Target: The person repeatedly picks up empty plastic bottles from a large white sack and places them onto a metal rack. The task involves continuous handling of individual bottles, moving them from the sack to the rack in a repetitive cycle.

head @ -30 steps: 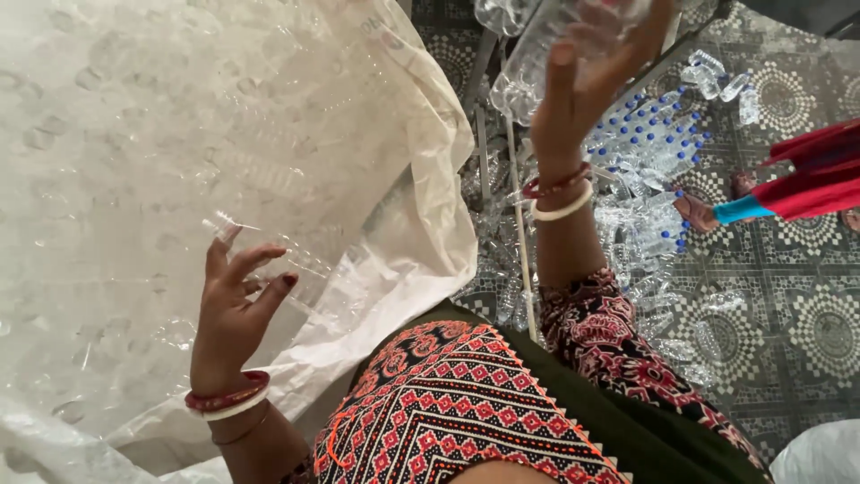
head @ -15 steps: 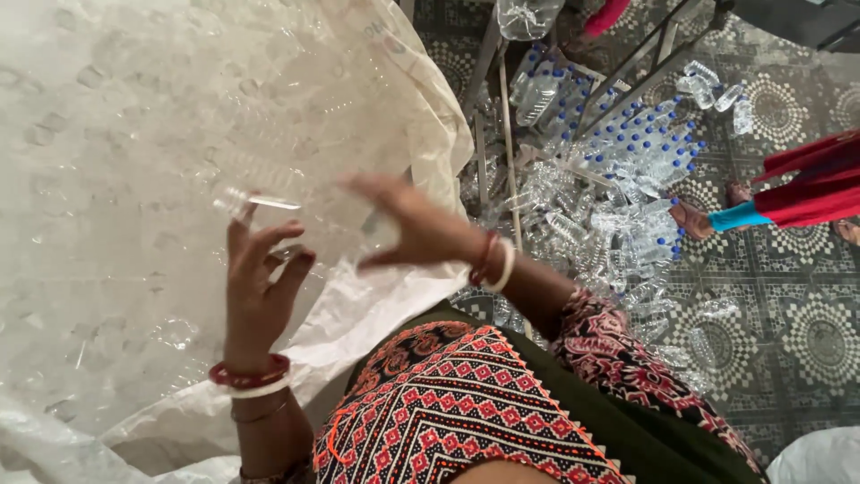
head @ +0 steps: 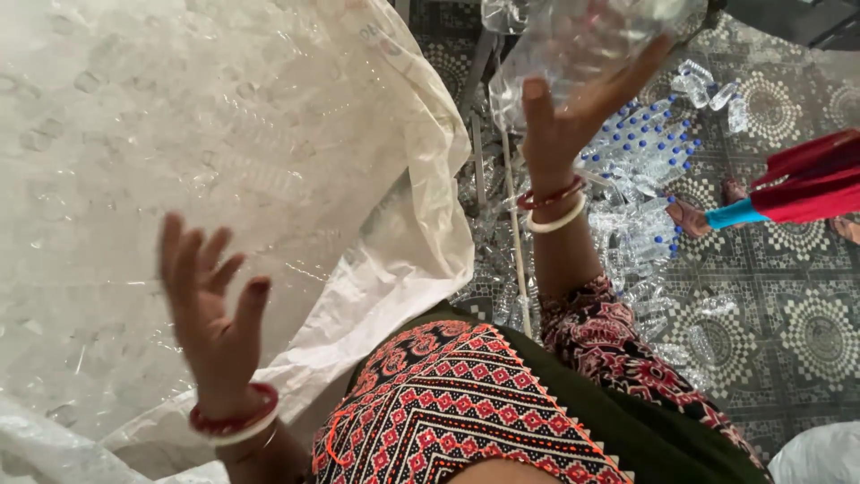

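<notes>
Clutching a clear crushed plastic bottle point(head: 582, 54), the right hand point(head: 560, 121) is raised with its grip clamped on the bottle's underside, thumb on the near side and fingers spread across the far side, so the bottle sits above and just beyond the palm; red and white bangles point(head: 554, 208) ring the wrist below the grip. Beneath and beyond that grip, on the patterned floor point(head: 806, 341), lies a heap of clear bottles with blue caps point(head: 640, 161), and a thin pale stick point(head: 513, 242) stands just beside the forearm. To the far side of the heap a foot and a red and teal garment of another person point(head: 788, 193) show at the edge. The left hand point(head: 210, 314) holds nothing: its grip is apart, fingers fanned and palm turned toward a large white woven sack point(head: 269, 134), which fills the space ahead of and beside it; whether the fingertips touch the sack cannot be told. Faint bottle shapes show through the sack's weave. Between the two arms is a red, black and white patterned cloth point(head: 448, 403)
</notes>
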